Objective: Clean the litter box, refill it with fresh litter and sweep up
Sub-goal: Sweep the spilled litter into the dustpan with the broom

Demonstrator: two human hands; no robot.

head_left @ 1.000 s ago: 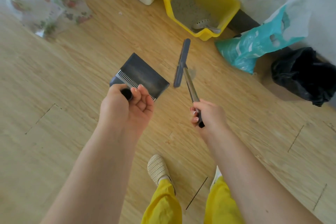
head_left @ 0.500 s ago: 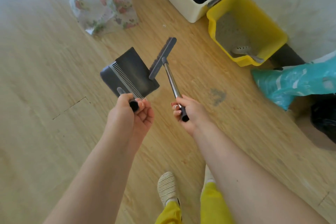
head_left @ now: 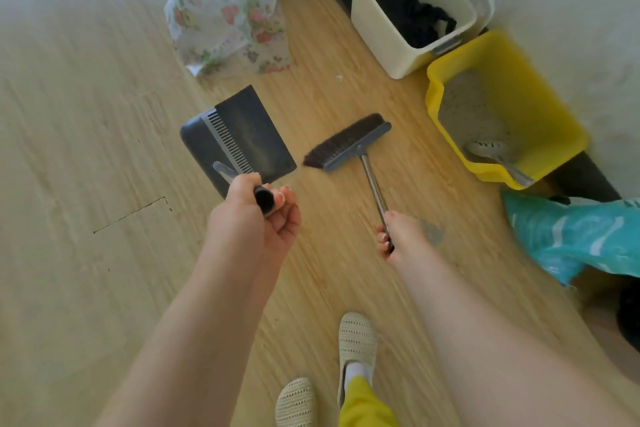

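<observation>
sweeping was best done low: brush (head_left: 348,143) gripped by right hand (head_left: 401,239), pan (head_left: 239,142) gripped by left hand (head_left: 256,215), mid-frame, its lip pressed flat.

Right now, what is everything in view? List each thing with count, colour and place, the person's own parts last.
Plastic dustpan with comb teeth: one, dark grey, held above the floor, centre left.
Metal-handled broom: one, dark bristles, right of the dustpan.
Plastic litter box: one, yellow, by the wall, grey litter inside.
Slotted litter scoop: one, grey, inside the litter box.
Plastic bin: one, cream, beside the litter box, dark contents.
Plastic bag: one, teal, right edge.
Floral sheet: one, translucent, top.
Wooden floor: one, light brown.
Slippers: two, cream, bottom.
Left hand: grips the dustpan handle.
Right hand: grips the broom handle.
</observation>
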